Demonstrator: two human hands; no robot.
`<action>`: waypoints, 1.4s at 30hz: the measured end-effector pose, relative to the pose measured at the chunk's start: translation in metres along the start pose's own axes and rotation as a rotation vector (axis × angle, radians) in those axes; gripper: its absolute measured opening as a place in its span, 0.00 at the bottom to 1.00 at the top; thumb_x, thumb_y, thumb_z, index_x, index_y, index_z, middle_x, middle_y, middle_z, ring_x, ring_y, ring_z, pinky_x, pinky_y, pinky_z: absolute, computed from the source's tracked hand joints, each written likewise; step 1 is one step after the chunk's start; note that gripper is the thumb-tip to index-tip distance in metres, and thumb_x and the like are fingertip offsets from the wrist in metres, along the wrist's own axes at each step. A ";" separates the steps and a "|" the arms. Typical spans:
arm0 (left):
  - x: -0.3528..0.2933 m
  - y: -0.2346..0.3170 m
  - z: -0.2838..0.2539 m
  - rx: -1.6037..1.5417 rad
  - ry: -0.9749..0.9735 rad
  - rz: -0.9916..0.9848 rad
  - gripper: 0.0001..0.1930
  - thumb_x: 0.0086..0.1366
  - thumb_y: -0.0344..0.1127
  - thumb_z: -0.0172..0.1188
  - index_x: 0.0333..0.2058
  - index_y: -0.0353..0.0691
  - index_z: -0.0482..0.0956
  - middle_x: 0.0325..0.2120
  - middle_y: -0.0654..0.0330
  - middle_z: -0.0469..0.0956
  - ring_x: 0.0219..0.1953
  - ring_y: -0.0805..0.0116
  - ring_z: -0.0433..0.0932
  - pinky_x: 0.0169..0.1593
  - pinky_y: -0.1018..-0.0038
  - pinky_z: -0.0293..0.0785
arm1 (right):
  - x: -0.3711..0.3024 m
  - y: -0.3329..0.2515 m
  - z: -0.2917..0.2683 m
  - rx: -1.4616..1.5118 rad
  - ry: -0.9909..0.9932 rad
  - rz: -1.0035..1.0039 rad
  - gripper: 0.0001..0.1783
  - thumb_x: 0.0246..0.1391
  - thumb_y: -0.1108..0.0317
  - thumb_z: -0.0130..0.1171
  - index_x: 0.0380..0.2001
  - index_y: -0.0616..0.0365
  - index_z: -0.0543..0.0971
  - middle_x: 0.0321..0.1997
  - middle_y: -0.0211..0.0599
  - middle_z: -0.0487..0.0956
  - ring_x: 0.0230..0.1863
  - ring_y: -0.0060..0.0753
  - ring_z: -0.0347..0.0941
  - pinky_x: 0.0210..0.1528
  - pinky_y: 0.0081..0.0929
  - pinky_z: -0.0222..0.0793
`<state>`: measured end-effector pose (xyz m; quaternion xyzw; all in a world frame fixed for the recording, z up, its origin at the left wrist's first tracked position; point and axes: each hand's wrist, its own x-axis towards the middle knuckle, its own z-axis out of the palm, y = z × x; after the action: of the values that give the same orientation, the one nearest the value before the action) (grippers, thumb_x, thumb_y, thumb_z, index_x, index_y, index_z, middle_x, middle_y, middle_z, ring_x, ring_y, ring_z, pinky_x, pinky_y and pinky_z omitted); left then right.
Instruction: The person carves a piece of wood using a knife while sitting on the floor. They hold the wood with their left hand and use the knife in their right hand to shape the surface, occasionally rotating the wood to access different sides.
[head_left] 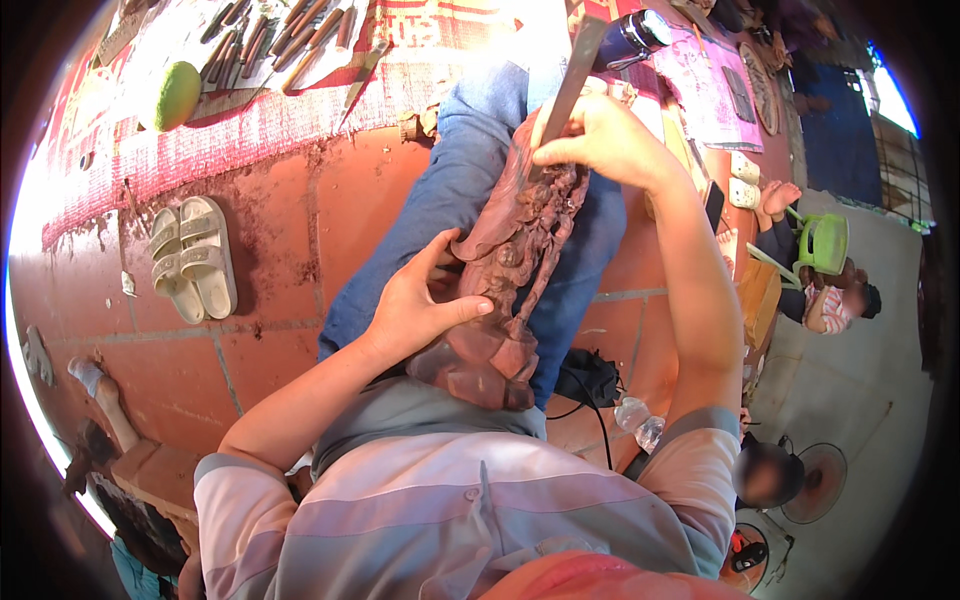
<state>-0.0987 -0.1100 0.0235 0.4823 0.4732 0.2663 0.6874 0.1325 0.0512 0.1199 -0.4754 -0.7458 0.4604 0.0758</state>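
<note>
A reddish-brown carved wooden statue [505, 265] lies along my lap between my thighs, its wide base toward my belly. My left hand [425, 305] is wrapped round its lower left side, thumb across the front. Near the statue's far end, my right hand [600, 140] grips a long, flat, dark metal tool [572, 85]. The tool slants up and away, and its lower end meets the wood beside my fingers. Whether it is a file or a blade I cannot tell.
On a red patterned mat [420, 60] at the far left lie several wooden-handled carving tools [285, 40], a knife [365, 75] and a green fruit [178, 96]. Sandals [195, 260] rest on the tiled floor. A dark blue flask [635, 40] stands beyond my right hand. Other people sit to the right.
</note>
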 end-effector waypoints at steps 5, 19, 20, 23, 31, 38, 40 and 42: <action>0.000 0.000 -0.001 -0.016 0.002 0.002 0.50 0.43 0.52 0.73 0.61 0.34 0.58 0.48 0.46 0.72 0.48 0.57 0.74 0.52 0.66 0.71 | 0.006 0.004 -0.011 0.060 0.104 0.148 0.10 0.42 0.69 0.64 0.30 0.62 0.82 0.28 0.33 0.81 0.32 0.22 0.76 0.36 0.22 0.70; 0.000 0.003 -0.001 0.031 0.002 0.004 0.50 0.44 0.52 0.72 0.61 0.34 0.58 0.48 0.45 0.72 0.48 0.56 0.74 0.51 0.66 0.71 | 0.007 -0.001 0.001 0.002 -0.067 0.116 0.11 0.43 0.77 0.64 0.34 0.63 0.78 0.34 0.33 0.80 0.36 0.21 0.75 0.42 0.22 0.71; 0.000 0.003 -0.001 0.027 0.006 -0.001 0.50 0.44 0.53 0.72 0.61 0.34 0.58 0.48 0.45 0.72 0.48 0.56 0.74 0.51 0.66 0.71 | 0.006 -0.008 0.007 -0.141 -0.034 0.137 0.12 0.42 0.79 0.64 0.34 0.63 0.78 0.34 0.33 0.80 0.35 0.21 0.75 0.42 0.22 0.71; 0.000 0.005 -0.001 0.015 0.005 0.003 0.50 0.43 0.53 0.72 0.61 0.34 0.58 0.47 0.45 0.73 0.48 0.57 0.74 0.51 0.66 0.71 | 0.009 0.012 -0.004 0.063 0.085 0.097 0.08 0.43 0.72 0.63 0.29 0.60 0.81 0.29 0.34 0.81 0.30 0.22 0.75 0.37 0.22 0.70; 0.000 -0.001 0.003 0.001 0.019 0.003 0.48 0.44 0.48 0.73 0.60 0.33 0.59 0.46 0.49 0.74 0.46 0.61 0.75 0.49 0.69 0.72 | -0.007 0.018 0.002 -0.267 0.102 -0.061 0.10 0.43 0.62 0.62 0.28 0.56 0.80 0.26 0.38 0.79 0.28 0.29 0.76 0.34 0.31 0.70; 0.003 0.000 0.002 -0.106 -0.052 0.098 0.39 0.53 0.36 0.68 0.61 0.34 0.58 0.45 0.52 0.73 0.45 0.66 0.75 0.48 0.72 0.72 | 0.032 0.050 -0.022 -0.236 0.066 -0.120 0.16 0.44 0.59 0.66 0.35 0.55 0.82 0.37 0.39 0.81 0.43 0.32 0.75 0.47 0.31 0.69; 0.001 0.004 0.004 -0.150 -0.034 0.086 0.42 0.52 0.41 0.69 0.60 0.32 0.57 0.45 0.52 0.73 0.46 0.66 0.74 0.49 0.73 0.71 | 0.022 0.047 -0.012 -0.092 0.153 -0.003 0.16 0.43 0.60 0.68 0.35 0.55 0.82 0.35 0.36 0.82 0.40 0.29 0.75 0.46 0.26 0.68; 0.004 0.005 0.005 -0.106 -0.033 0.070 0.43 0.52 0.43 0.70 0.61 0.32 0.57 0.45 0.52 0.73 0.46 0.65 0.74 0.49 0.73 0.70 | 0.023 0.049 -0.009 0.018 0.160 0.095 0.16 0.42 0.61 0.68 0.35 0.55 0.82 0.34 0.34 0.82 0.38 0.27 0.76 0.44 0.25 0.69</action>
<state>-0.0926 -0.1071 0.0266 0.4657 0.4301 0.3069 0.7100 0.1559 0.0806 0.0801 -0.5448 -0.7097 0.4309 0.1173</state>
